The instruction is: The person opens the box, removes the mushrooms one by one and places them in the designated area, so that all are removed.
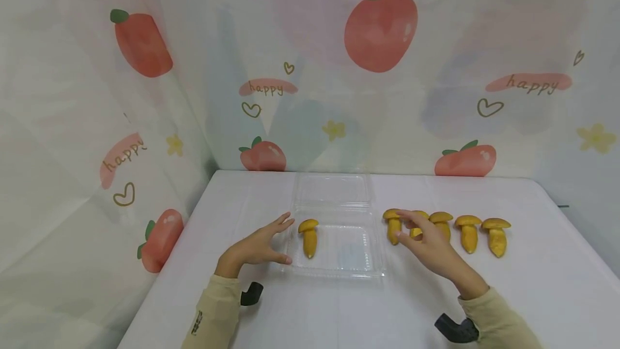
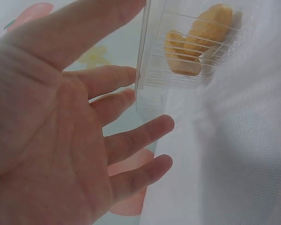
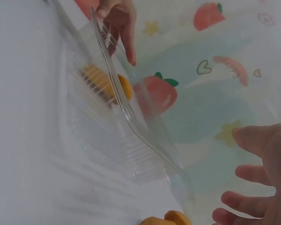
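A clear plastic clamshell box (image 1: 346, 249) lies with its lid (image 1: 333, 190) folded back. Inside it, at the left, is one yellow toy mushroom (image 1: 308, 238), cap to the back. My left hand (image 1: 259, 244) is at the box's left rim, fingers spread and holding nothing; in the left wrist view its fingertips reach the rim. To the right of the box my right hand (image 1: 431, 246) hovers over a row of mushrooms, thumb and fingers apart, with nothing in them. Nearest its fingertips is the leftmost mushroom (image 1: 394, 228); the hand partly hides the mushrooms behind it.
Further right in the row stand two fully visible mushrooms (image 1: 469, 235), side by side. A white cloth covers the table (image 1: 310, 316). Behind and at the left hangs a printed curtain (image 1: 310, 31). Black straps or mounts (image 1: 455, 328) show at both wrists.
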The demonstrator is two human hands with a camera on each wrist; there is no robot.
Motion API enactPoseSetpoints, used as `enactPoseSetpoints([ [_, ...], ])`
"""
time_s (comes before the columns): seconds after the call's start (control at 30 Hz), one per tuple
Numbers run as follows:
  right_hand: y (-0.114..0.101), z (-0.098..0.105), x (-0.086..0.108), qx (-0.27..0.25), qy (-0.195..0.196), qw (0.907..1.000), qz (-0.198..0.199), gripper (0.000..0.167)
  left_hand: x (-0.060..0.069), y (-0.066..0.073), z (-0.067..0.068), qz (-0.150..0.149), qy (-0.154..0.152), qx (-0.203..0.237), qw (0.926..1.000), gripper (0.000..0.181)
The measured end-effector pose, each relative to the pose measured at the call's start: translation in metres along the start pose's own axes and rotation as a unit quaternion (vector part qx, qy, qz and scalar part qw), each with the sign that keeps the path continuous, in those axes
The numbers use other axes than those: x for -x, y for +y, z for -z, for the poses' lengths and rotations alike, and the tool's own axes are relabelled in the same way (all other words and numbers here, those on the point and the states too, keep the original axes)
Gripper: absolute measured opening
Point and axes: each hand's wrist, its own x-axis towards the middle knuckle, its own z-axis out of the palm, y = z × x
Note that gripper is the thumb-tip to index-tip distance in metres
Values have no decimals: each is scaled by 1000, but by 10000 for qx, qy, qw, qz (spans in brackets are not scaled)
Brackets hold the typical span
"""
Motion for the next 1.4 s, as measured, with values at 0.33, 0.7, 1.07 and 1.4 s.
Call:
enactPoseSetpoints([
  [0.33, -20, -20, -8, -216, -260, 9994, 120, 48, 0, 0, 0, -7, 7, -45, 10000, 97],
  [0.7, -37, -47, -16, -537, -524, 9970, 172, 51, -1, -3, -2, 47, 30, -59, 10000, 97],
  [1.07, -48, -75, -23, -840, -856, 9926, 168, 51, -1, -1, -2, 107, 35, -33, 9999, 97],
  [1.4, -64, -103, -25, -1098, -1233, 9863, 44, 52, 0, -1, -1, 39, 42, -82, 9999, 96],
])
